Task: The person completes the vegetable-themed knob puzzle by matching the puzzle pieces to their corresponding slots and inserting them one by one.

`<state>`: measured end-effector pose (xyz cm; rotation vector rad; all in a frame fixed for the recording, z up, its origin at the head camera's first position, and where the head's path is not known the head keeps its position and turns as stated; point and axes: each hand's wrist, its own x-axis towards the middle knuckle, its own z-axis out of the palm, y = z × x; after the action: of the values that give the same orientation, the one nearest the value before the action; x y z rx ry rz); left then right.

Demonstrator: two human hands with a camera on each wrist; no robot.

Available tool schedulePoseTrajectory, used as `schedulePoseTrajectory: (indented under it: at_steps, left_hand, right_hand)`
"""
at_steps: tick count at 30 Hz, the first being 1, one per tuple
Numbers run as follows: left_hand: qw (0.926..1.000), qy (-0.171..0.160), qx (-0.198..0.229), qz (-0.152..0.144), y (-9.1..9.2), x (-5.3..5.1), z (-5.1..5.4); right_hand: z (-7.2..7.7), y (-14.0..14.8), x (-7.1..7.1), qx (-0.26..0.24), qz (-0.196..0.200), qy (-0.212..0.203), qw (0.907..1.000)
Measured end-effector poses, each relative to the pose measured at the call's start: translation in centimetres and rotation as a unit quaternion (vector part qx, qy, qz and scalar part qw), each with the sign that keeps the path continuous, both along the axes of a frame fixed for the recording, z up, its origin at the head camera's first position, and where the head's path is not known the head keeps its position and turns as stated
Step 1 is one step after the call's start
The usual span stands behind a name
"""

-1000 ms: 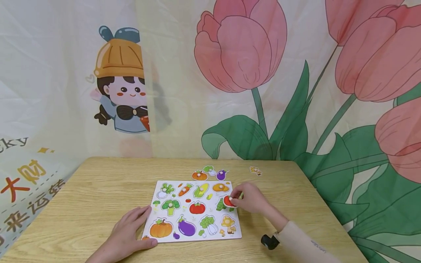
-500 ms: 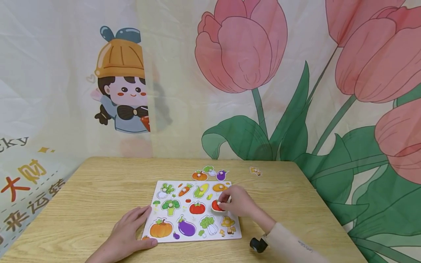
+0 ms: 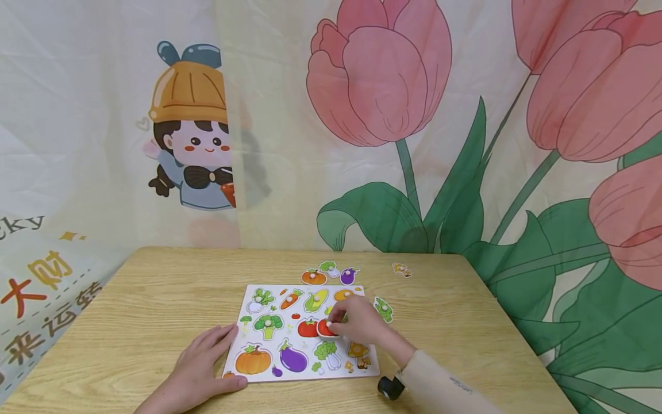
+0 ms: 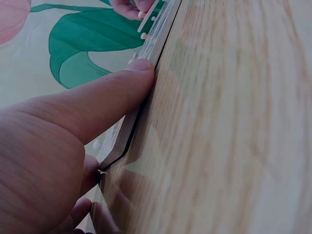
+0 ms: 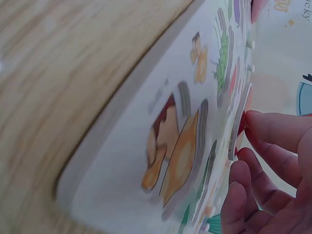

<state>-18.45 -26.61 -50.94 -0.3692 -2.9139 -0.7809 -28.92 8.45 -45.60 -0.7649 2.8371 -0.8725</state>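
Note:
A white vegetable puzzle board point(image 3: 248, 372) lies on the table. My right hand point(image 3: 357, 322) pinches a tomato puzzle piece point(image 3: 324, 328) by its small knob. The piece is tilted above the board, overlapping the right side of the printed tomato spot point(image 3: 307, 328). In the right wrist view the thumb and fingers hold the tomato piece point(image 5: 242, 122) near the board's surface. My left hand point(image 3: 201, 362) rests at the board's left front corner, its fingers along the left edge. In the left wrist view the straight thumb point(image 4: 114, 95) presses the board's edge.
Pumpkin point(image 3: 314, 277), bok choy point(image 3: 328, 268) and eggplant point(image 3: 349, 276) pieces lie behind the board. A mushroom piece point(image 3: 401, 269) lies farther right, and a leafy green piece point(image 3: 383, 309) beside the board's right edge. A printed cloth point(image 3: 279, 144) hangs behind the table.
My right hand has carried the tomato piece leftward across the board, from its right edge to the printed tomato. The leafy green piece has come into view. My left hand stays in place.

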Motion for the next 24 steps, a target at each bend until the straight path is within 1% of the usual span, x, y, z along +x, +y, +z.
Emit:
schedulePoseTrajectory:
  at_steps: [6,11,16,24]
  left_hand:
    - [1.0,0.0,0.002,0.0,0.1,0.1,0.1]
    - [1.0,0.005,0.003,0.0,0.1,0.1,0.1]
    - [1.0,0.006,0.002,-0.001,0.1,0.1,0.0]
    - [1.0,-0.005,0.007,-0.001,0.0,-0.2,0.0]
  right_hand:
    - [-0.1,-1.3,0.0,-0.006,0.007,-0.011,0.9999]
    - [-0.1,-2.1,-0.1,-0.005,0.009,-0.012,0.9999]
    - [-0.3,-2.9,-0.3,0.0,0.01,-0.002,0.9999]
    - [-0.3,-3.7,-0.3,0.009,0.002,0.004,0.9999]
